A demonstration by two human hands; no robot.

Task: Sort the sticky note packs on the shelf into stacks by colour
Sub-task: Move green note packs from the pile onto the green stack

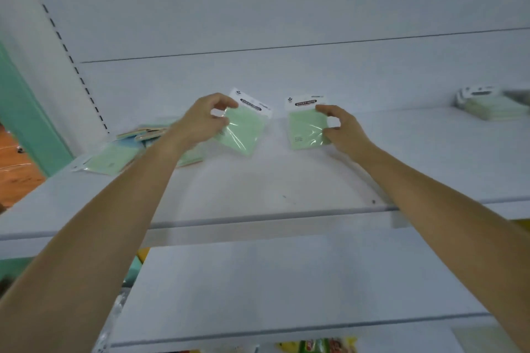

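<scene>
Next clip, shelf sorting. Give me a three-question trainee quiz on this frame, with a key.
1. True or false: the left hand grips a tilted pale green plastic-wrapped sticky note pack.
2. The upright plastic-wrapped pack pinched by the right hand is: A pink, B pale green, C blue.
3. Fill in: the loose mixed-colour pile of packs lies on the white metal shelf to the hands' ____.
Key: 1 true; 2 B; 3 left.
</scene>
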